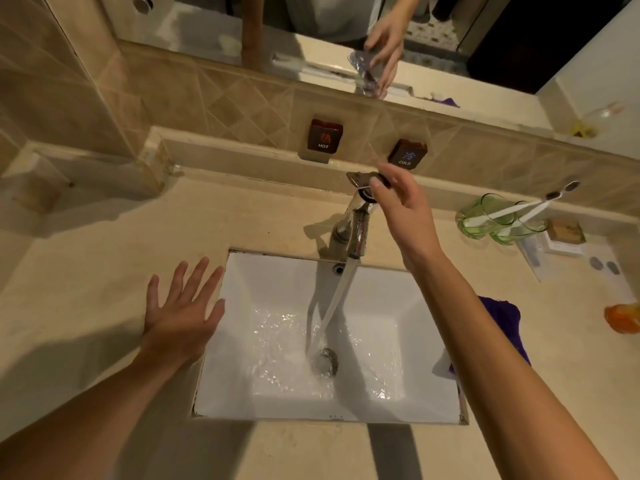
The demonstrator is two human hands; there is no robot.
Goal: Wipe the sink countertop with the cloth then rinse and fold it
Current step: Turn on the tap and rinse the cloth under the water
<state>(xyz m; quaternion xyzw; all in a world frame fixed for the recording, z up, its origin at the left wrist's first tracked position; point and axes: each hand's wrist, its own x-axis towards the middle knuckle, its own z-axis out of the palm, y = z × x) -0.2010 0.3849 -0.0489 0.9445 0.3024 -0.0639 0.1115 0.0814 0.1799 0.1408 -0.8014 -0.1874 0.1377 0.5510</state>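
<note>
A: While the water is running, the faucet lever [367, 180] is pinched between thumb and fingers of the right hand [403, 211], just above the spout. The grip is closed on the lever and nothing else.

B: And the left hand [183, 306] is seen spread flat, fingers splayed and empty, just left of the sink [277, 271], over the countertop [104, 271]; whether it is pressed down cannot be told.

A: The stream [341, 292] is thrown from the faucet [356, 233] into the basin, close by the drain [325, 362]. A moderate flow would be judged best here, so that splashing over the sink's rim is avoided.

B: The cloth [504, 317] is the thing to watch: a purple heap, lying on the counter just right of the sink, partly hidden behind the right forearm. It is not yet under the water.

A: So the lever should be set and released, then the cloth gathered whole and carried under the stream, not dragged across the rim.

B: Right of the faucet, well clear of the sink, green glasses [485, 216] with toothbrushes [519, 207] are to be left unknocked.
</note>
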